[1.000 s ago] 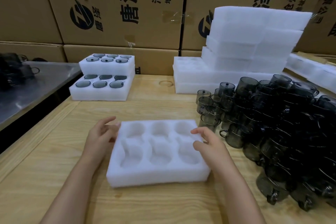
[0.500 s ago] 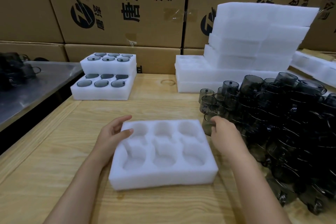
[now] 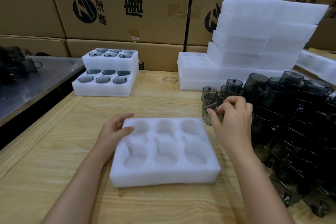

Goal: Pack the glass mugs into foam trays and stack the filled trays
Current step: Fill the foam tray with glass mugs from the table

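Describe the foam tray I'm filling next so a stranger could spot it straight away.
On the wooden table, look nearest the person, left of the dark heap of glass mugs. A white foam tray lies flat there, the left hand touching its far left corner. Unlike the two filled trays stacked at the back left, its six pockets are all empty.
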A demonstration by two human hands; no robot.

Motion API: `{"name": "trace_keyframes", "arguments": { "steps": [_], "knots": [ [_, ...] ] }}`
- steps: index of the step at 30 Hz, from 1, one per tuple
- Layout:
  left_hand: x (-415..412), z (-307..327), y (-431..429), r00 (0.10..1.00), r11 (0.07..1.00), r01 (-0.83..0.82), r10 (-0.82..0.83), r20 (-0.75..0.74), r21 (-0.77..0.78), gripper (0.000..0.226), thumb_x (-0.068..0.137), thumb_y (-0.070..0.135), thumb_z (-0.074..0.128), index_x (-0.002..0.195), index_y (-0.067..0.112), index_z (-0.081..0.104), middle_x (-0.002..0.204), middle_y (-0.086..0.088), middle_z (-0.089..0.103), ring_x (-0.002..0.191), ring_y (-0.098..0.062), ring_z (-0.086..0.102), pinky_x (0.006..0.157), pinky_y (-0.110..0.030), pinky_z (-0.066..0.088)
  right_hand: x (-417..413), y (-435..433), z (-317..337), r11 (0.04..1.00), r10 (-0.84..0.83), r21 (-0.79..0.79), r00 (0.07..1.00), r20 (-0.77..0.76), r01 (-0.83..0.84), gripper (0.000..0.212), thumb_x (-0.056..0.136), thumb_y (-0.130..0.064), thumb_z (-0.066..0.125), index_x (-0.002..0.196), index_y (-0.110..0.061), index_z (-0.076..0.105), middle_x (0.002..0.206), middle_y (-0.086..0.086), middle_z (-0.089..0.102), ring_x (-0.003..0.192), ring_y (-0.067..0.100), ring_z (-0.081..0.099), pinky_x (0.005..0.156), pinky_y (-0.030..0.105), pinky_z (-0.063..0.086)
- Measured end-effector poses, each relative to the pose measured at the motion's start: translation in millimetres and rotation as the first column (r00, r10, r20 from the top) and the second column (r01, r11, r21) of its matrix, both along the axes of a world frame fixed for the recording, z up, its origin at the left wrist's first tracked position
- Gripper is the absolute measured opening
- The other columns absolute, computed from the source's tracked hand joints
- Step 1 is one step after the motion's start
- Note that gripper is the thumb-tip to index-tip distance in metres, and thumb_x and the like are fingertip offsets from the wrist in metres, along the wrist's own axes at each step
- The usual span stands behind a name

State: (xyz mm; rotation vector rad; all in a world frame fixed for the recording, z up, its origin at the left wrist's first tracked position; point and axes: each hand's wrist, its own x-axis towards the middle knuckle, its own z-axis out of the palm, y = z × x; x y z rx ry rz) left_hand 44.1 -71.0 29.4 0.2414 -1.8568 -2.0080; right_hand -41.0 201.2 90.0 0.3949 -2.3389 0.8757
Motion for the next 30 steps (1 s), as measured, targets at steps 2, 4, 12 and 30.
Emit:
{"name": "trace_keyframes", "arguments": {
  "steps": [2,4,12,30],
  "knots": [
    [-0.3,0.2,0.0,1.000,1.000,0.002,-0.002,-0.002,-0.004,0.049,0.067,0.003,0.070,0.115,0.008,0.063,0.084,-0.003,0.072,0.075,-0.017,0.069,0.060,-0.024,0.055,1.9,-4.4,8.7,0.984,0.092,-0.158,0.995,0.032,-0.086,0.033,0.084,-0.018,0.067,0.059,-0.014,0.046,0.109,-0.001,0.052,0.105,0.018,0.043,0.085,0.025,0.031],
    [-0.3,0.9,0.9,1.000,1.000,0.004,-0.004,0.000,-0.008,0.048,0.065,0.007,0.068,0.113,0.011,0.064,0.081,0.000,0.072,0.073,-0.015,0.069,0.060,-0.023,0.054,-0.7,-8.8,15.8,0.935,0.203,-0.319,0.970,0.134,-0.152,0.040,0.086,-0.018,0.064,0.055,-0.015,0.038,0.094,-0.008,0.062,0.094,0.012,0.055,0.071,0.021,0.034],
    [0.8,2.8,2.3,1.000,1.000,0.011,-0.011,0.015,-0.022,0.051,0.064,0.013,0.065,0.115,0.011,0.064,0.084,-0.001,0.071,0.076,-0.017,0.068,0.062,-0.025,0.055,-21.4,-42.0,21.5,0.939,0.271,-0.318,0.846,0.459,-0.128,0.017,0.079,-0.025,0.060,0.074,-0.016,0.047,0.074,-0.001,0.059,0.072,0.019,0.053,0.063,0.031,0.042],
    [-1.5,1.7,1.9,0.999,1.000,-0.004,0.006,0.049,-0.028,0.049,0.063,0.011,0.061,0.112,0.015,0.066,0.083,-0.003,0.070,0.077,-0.019,0.066,0.061,-0.026,0.055,-27.6,-54.5,-20.3,0.727,0.144,0.492,0.807,0.573,-0.479,0.078,0.086,-0.072,0.014,0.145,-0.022,0.022,0.156,-0.006,0.015,0.145,0.015,-0.007,0.113,0.044,-0.012]
  ]
}}
